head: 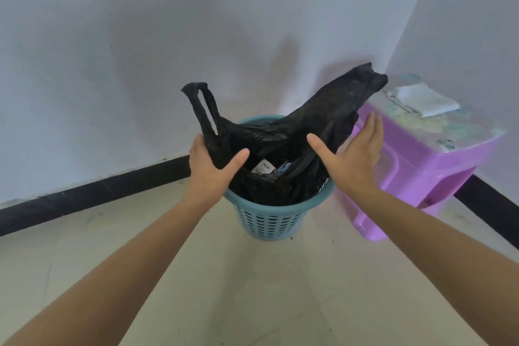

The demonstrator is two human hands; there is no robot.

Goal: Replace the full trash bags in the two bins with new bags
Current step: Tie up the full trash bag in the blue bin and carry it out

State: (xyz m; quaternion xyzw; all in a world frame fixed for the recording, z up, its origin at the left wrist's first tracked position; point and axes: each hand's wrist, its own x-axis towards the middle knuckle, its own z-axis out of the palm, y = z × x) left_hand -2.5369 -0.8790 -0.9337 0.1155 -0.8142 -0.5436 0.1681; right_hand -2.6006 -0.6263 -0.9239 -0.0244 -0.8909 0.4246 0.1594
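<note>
A teal perforated bin (pixel 269 222) stands on the floor in a room corner. A black trash bag (pixel 283 132) sits in it, its two handle loops standing up above the rim, with paper scraps visible inside. My left hand (pixel 209 166) grips the bag's left side just below the left loop, thumb over the front edge. My right hand (pixel 351 154) is spread with straight fingers against the bag's right side, thumb pointing inward.
A purple plastic stool (pixel 415 166) stands right of the bin, touching or nearly touching it, with a folded white cloth (pixel 424 100) on top. White walls with a black baseboard (pixel 98 194) meet behind the bin. Pale tiled floor (pixel 252 289) lies in front.
</note>
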